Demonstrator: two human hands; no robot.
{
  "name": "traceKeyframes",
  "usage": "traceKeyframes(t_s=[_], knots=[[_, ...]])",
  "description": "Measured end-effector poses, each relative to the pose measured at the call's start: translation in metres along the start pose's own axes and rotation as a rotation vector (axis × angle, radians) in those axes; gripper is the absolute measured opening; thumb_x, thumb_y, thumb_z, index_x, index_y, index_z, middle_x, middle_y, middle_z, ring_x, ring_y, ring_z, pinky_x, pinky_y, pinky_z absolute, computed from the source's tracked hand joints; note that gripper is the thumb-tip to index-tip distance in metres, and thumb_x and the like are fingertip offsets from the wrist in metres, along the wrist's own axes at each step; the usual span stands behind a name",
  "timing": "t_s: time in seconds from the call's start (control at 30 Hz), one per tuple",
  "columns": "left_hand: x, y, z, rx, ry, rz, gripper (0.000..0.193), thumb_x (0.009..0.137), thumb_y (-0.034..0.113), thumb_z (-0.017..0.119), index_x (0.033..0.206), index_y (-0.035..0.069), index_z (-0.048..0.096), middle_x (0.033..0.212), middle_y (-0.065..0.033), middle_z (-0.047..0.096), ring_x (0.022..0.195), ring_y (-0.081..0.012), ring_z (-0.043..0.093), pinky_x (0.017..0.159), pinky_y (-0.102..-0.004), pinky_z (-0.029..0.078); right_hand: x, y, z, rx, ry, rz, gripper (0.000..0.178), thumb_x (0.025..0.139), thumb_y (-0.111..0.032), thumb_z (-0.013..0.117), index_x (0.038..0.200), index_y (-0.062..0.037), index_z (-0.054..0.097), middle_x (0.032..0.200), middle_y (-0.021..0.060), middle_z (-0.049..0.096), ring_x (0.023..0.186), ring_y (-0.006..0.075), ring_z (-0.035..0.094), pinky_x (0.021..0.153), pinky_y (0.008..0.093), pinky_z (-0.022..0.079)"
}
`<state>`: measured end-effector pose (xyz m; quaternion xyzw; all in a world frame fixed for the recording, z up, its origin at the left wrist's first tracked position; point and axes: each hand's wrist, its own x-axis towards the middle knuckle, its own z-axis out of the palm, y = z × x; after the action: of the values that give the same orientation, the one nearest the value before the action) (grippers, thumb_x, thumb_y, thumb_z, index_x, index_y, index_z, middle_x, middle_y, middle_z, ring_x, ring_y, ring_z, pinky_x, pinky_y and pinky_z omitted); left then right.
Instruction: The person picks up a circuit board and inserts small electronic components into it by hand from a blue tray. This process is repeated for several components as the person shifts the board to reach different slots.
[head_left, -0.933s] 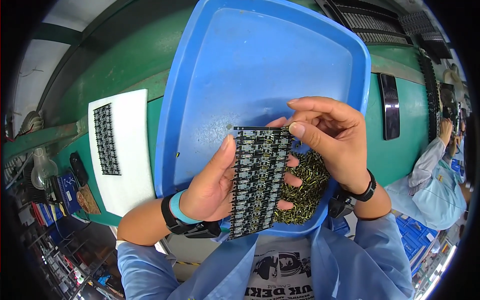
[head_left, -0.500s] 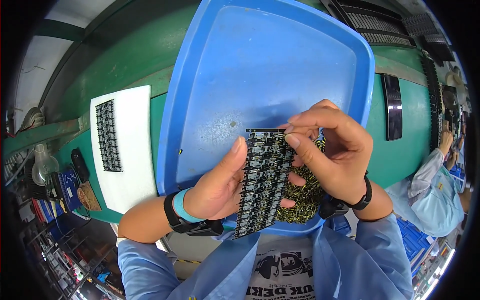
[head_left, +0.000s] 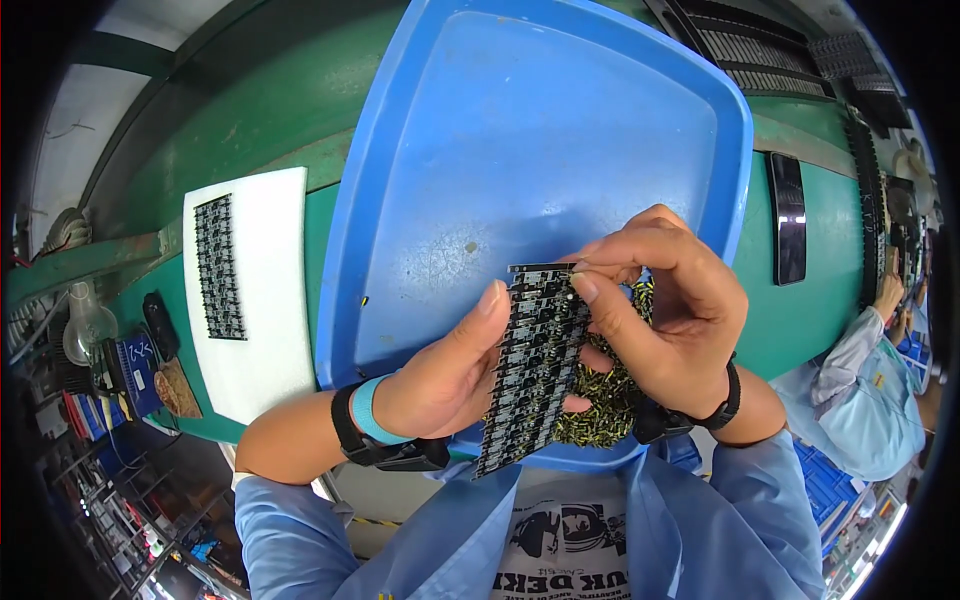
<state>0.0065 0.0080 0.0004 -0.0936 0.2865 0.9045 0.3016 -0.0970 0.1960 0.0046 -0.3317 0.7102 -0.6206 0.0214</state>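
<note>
A dark panel of small circuit boards (head_left: 530, 370) is held up over the near part of a blue tray (head_left: 490, 130). My left hand (head_left: 440, 385) grips it, thumb along the left edge and fingers behind. At the panel's top right corner, my right hand (head_left: 675, 300) has thumb and forefinger pinched together against the edge. Whether a small part sits between those fingertips is hidden. Beneath the hands lies a heap of tiny brass-and-black parts (head_left: 600, 415) in the tray.
To the left, a similar panel (head_left: 220, 265) rests on a white foam sheet (head_left: 270, 340). A black phone (head_left: 788, 215) lies on the green table at right. Dark racks (head_left: 765, 50) stand far right. Another person's sleeve (head_left: 870, 400) shows at the right side.
The panel has shifted slightly right and turned a little, its top edge now more slanted. My left hand moved right with it. My right hand stays pinched at the corner.
</note>
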Motion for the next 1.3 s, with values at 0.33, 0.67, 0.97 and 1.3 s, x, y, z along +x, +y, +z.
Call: traceKeyframes(t_s=[0.33, 0.67, 0.97, 1.3], knots=[[0.0, -0.003, -0.004, 0.006, -0.021, -0.001, 0.083, 0.11, 0.068, 0.022, 0.161, 0.003, 0.034, 0.156, -0.0183, 0.051, 0.143, -0.0321, 0.055, 0.116, -0.0528, 0.051, 0.004, -0.014, 0.001, -0.275, -0.042, -0.192, 0.03, 0.078, 0.014, 0.078, 0.104, 0.0028, 0.073, 0.089, 0.0101, 0.073, 0.071, 0.0219, 0.061, 0.065, 0.0326, 0.049], [0.0, -0.005, -0.006, -0.033, -0.08, 0.032, 0.07, 0.114, 0.062, 0.024, 0.163, 0.014, 0.034, 0.149, -0.006, 0.054, 0.136, -0.0169, 0.057, 0.11, -0.0448, 0.055, 0.003, -0.017, 0.003, -0.351, -0.013, -0.203, 0.035, 0.074, 0.015, 0.079, 0.105, 0.0006, 0.074, 0.084, 0.0069, 0.068, 0.067, 0.0232, 0.059, 0.061, 0.034, 0.048], [0.0, -0.005, -0.005, 0.011, -0.057, 0.02, 0.071, 0.114, 0.061, 0.025, 0.164, 0.013, 0.032, 0.15, -0.0088, 0.053, 0.136, -0.018, 0.057, 0.109, -0.0444, 0.057, 0.004, -0.021, 0.003, -0.331, -0.048, -0.169, 0.037, 0.074, 0.015, 0.078, 0.108, 0.0006, 0.073, 0.083, 0.0069, 0.067, 0.068, 0.0234, 0.059, 0.062, 0.0344, 0.048], [0.003, -0.002, -0.01, -0.357, -0.153, -0.029, 0.093, 0.105, 0.078, 0.016, 0.16, 0.007, 0.038, 0.15, -0.0251, 0.052, 0.128, -0.0412, 0.062, 0.106, -0.0685, 0.053, 0.01, 0.002, -0.01, 0.275, -0.093, 0.357, 0.023, 0.094, -0.003, 0.08, 0.115, 0.0003, 0.072, 0.094, 0.0034, 0.072, 0.075, 0.0111, 0.062, 0.061, 0.029, 0.05]])
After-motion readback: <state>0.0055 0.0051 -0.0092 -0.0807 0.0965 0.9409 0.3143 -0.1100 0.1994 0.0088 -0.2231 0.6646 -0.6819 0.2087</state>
